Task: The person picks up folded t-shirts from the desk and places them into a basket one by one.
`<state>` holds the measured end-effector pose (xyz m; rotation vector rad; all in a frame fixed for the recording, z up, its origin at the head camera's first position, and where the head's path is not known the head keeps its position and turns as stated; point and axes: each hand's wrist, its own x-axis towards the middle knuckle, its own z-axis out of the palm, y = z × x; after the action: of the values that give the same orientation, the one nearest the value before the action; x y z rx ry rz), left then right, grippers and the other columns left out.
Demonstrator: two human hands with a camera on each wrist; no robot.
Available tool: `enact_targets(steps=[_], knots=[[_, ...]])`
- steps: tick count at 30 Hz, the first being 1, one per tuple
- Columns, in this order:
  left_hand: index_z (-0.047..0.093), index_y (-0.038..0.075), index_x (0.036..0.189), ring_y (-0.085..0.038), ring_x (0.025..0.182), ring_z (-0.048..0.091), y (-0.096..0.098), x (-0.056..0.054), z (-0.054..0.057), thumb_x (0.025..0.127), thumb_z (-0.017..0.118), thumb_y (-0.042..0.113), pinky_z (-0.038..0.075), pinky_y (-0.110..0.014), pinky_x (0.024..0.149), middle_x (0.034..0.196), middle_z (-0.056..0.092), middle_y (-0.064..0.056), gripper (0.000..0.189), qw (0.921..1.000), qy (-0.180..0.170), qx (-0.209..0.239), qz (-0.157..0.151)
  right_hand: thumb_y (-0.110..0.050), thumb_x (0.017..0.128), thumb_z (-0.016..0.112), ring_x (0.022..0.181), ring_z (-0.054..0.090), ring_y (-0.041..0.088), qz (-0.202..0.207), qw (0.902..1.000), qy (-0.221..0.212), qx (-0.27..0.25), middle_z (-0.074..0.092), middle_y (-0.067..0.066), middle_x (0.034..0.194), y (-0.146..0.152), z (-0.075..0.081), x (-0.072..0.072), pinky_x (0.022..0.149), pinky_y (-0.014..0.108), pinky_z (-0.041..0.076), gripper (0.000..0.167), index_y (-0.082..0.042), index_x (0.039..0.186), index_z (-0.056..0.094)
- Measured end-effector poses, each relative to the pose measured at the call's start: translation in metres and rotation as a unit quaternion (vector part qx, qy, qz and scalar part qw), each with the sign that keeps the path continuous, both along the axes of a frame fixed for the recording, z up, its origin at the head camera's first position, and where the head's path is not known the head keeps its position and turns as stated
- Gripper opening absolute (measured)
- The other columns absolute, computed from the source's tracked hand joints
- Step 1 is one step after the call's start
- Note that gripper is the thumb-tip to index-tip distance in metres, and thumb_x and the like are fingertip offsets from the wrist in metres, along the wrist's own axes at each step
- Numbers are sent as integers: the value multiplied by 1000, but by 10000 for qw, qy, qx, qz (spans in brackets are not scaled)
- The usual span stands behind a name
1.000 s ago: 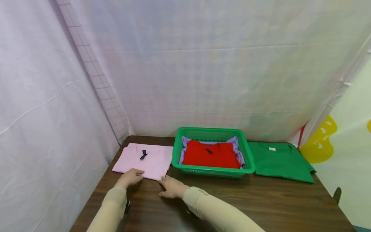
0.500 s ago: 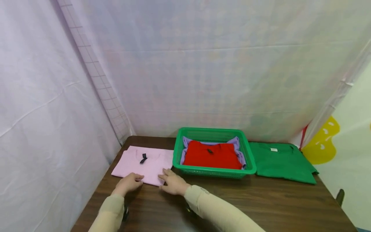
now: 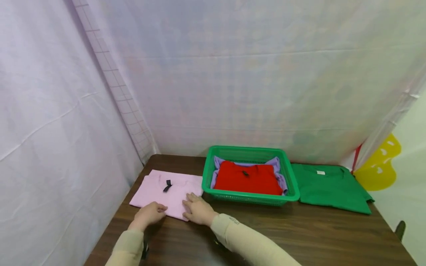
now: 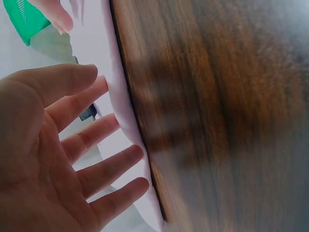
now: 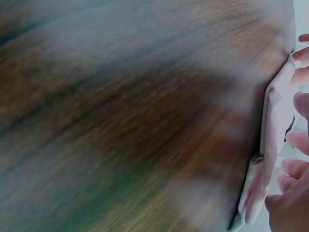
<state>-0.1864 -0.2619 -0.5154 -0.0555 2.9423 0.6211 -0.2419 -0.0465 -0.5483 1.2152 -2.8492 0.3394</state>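
Note:
A folded pink shirt (image 3: 176,197) with a black neck label lies at the table's left, its right edge beside the green basket (image 3: 253,195). My left hand (image 3: 149,215) is at its near edge; in the left wrist view, relaxed fingertips meet the folded pink edge, with the thumb above and apart from them. Spread fingers of my right hand (image 3: 198,210) rest on the shirt's near right corner. The right wrist view catches only part of that right hand (image 5: 294,193), beside the layered pink edge.
Inside the basket a folded red shirt (image 3: 246,181) lies on a purple cloth (image 3: 282,181). To its right is a folded green shirt (image 3: 327,188) with a white label. White curtains (image 3: 239,74) stand behind and left of the brown wooden table (image 3: 299,229).
The pink shirt has slid toward me relative to the basket. My right hand has shifted from the corner's edge further onto the cloth. The head view has turned slightly left.

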Motion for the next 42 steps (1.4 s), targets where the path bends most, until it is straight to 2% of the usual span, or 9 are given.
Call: enact_targets(steps=[9,15,19,22,25,28,30,35,42], knots=[[77,19,101,-31,101,63,4,10,-1,84,69,22,48,-51,82,110,70,-7,20,10000,8,-76,10,-39,91,64,135,40,26,-74,9994,-207,269,49,10,143,2,-1,3,110,38,33,49,-14,134,60],[77,20,98,-30,98,64,5,15,-1,82,69,24,49,-49,80,108,70,-6,18,9999,56,-141,3,-38,92,63,135,40,28,-20,9997,-187,139,50,11,142,5,-4,5,109,43,34,48,-15,133,61],[77,19,96,-30,95,64,4,18,3,84,70,25,50,-49,79,106,71,-6,15,9999,54,-113,-103,-37,91,64,134,41,28,109,9997,-202,102,51,11,141,7,-5,4,108,44,34,46,-16,132,62],[77,16,93,-28,92,65,1,15,8,84,70,22,50,-47,79,101,71,-6,13,9996,155,-59,-217,-38,91,64,134,41,27,129,9996,-239,127,51,9,141,8,-4,3,109,43,34,46,-17,132,62],[76,12,98,-31,93,65,-4,8,9,85,68,21,50,-48,80,102,71,-9,17,9988,484,37,-68,-38,90,66,134,41,26,110,9994,-310,146,52,9,141,9,-2,3,109,39,34,46,-18,132,62],[72,5,111,-39,105,61,-11,-2,5,86,66,17,47,-52,88,112,67,-18,28,9954,933,200,57,-37,89,68,133,42,26,106,9990,-410,167,52,8,140,9,0,3,108,36,35,46,-19,131,63],[66,0,120,-45,115,54,-18,-10,1,87,65,15,42,-55,96,123,60,-27,37,9939,1065,289,55,-37,89,68,133,42,26,112,9986,-477,203,52,8,141,9,0,3,108,35,35,46,-19,131,63],[55,-7,130,-55,124,40,-33,-21,-8,85,63,11,32,-60,103,134,44,-38,49,9954,889,350,-53,-37,89,68,133,42,25,153,9981,-552,217,52,7,141,7,-4,2,108,35,36,46,-20,132,63],[59,-5,127,-58,122,40,-41,-19,-12,86,61,11,33,-62,101,133,45,-38,44,9982,566,108,-144,-39,89,67,134,41,24,205,9978,-556,302,51,6,142,4,-6,0,108,35,35,48,-21,134,61]])
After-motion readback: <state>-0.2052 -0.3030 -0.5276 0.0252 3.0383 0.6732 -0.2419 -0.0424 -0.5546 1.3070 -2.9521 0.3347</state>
